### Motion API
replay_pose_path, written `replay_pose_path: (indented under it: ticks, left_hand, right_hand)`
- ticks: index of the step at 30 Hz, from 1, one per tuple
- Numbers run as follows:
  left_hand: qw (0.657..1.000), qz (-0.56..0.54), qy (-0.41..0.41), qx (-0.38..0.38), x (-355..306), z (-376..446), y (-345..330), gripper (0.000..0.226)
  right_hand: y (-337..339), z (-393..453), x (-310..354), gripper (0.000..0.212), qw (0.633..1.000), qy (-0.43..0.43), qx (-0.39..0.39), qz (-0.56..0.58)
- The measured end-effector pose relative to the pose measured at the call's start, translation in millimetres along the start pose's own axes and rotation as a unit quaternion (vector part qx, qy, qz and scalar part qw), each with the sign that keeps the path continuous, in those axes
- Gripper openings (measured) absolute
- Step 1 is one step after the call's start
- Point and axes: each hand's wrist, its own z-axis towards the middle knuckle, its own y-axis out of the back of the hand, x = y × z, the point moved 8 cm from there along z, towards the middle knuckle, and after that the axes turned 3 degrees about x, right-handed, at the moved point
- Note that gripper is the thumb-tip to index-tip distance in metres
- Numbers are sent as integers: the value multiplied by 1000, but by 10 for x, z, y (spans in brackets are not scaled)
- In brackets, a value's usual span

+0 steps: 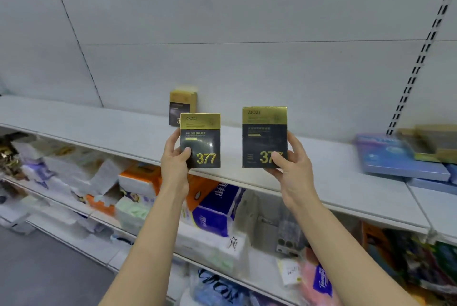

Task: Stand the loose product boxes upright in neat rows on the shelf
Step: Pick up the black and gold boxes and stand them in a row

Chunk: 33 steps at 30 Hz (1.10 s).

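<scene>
I hold two black-and-gold boxes marked 377 upright over the white shelf (118, 132). My left hand (174, 157) grips the left box (202, 137) at its lower left corner, thumb on the front. My right hand (291, 159) grips the right box (264, 132) at its lower right corner, thumb across the number. Both boxes face me, side by side with a gap between them. A third box of the same kind (181, 105) stands upright at the back of the shelf, partly hidden behind the left box.
At the right end of the shelf lie flat blue boxes (395, 157) with a gold-edged box (430, 142) on top. Lower shelves hold tissue packs (215, 209) and other goods. A slotted upright (425, 51) runs up the back wall at right.
</scene>
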Motion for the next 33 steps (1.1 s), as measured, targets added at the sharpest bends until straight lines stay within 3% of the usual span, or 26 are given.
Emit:
replay_pose_path:
  ticks: [8,20,26,33]
  left_hand:
    - [999,23,32,20,121,1113,373,52]
    - [988,69,83,114,277,2472,748,52]
    - [977,114,63,167,297,2822,772,62]
    - [973,150,3,175,319,3061,717,60]
  right_hand:
    - [-497,333,-363,44,998,-6,-55,-10]
    - [-1226,480,-839,41,987,10,-159,4]
    - [-1468,509,-970,42,983,25,-180,-3]
    - [-1623,685,-1049,46,981,25,-192,11]
